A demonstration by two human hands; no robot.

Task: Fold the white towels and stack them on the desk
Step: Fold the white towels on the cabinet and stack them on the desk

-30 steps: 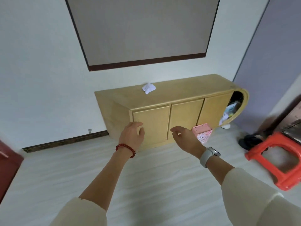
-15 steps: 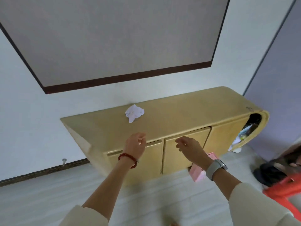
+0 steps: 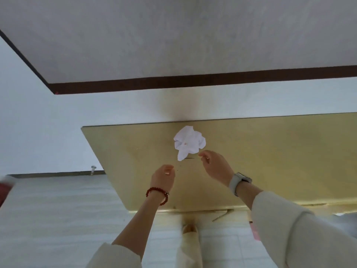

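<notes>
Step in hand: reach for first towel [image 3: 189,143], none folded yet by the look of it. Towel crumpled in a white wad toward the back of the counter [image 3: 270,155], near the wall [image 3: 58,120]. Right hand [image 3: 216,167] just beside its near corner, fingers loosely curled, holding nothing; contact with the cloth not clear. Left hand [image 3: 163,176] a little nearer, over bare counter, fingers loosely curled too, holding nothing. Red bead bracelet [image 3: 157,195] on left wrist, pale watch [image 3: 239,181] on right.

Next move likely: pinch two corners, lift, shake flat, lay out for folding. Plenty of bare top for that.

Counter: yellow-tan wood, smooth, slight sheen. Pale floor [image 3: 58,219] below. Dark-framed grey panel [image 3: 173,35] above.
</notes>
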